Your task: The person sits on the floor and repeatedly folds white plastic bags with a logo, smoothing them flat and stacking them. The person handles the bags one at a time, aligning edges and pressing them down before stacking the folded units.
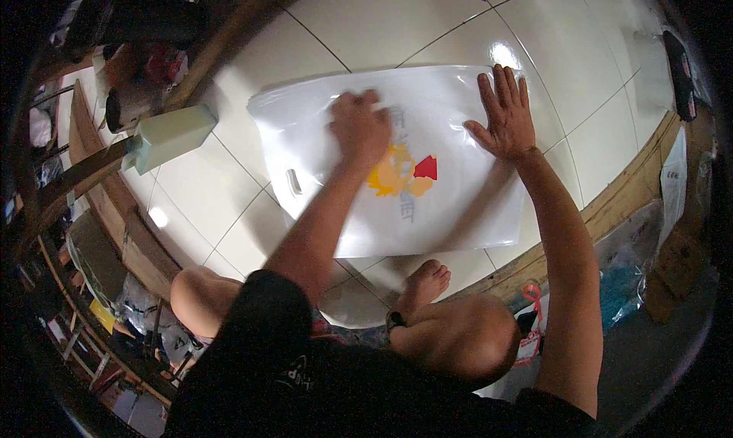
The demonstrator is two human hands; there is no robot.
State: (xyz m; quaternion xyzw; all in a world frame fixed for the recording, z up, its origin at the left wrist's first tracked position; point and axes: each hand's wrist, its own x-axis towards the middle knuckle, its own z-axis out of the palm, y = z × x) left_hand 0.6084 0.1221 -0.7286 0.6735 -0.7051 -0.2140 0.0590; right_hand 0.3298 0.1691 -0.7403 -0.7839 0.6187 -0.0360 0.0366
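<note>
A flat white plastic bag [321, 216], apparently part of a thin stack, lies spread on the tiled floor before me. It has a die-cut handle hole near its left edge and a printed yellow, peach and red picture with grey lettering at its middle. My left hand [360, 129] is over the upper left part of the bag, its fingers bent and smeared by motion. Whether anything is under those fingers is hidden. At the bag's upper right corner my right hand [505, 119] rests flat on the plastic, fingers stretched out and thumb spread.
A pale green plastic jug [177, 136] stands to the left by a wooden frame [126, 239]. My bare foot [426, 284] is close to the bag's near edge. A wooden beam [611, 216] borders the floor at right, with a dark slipper [679, 75] beyond.
</note>
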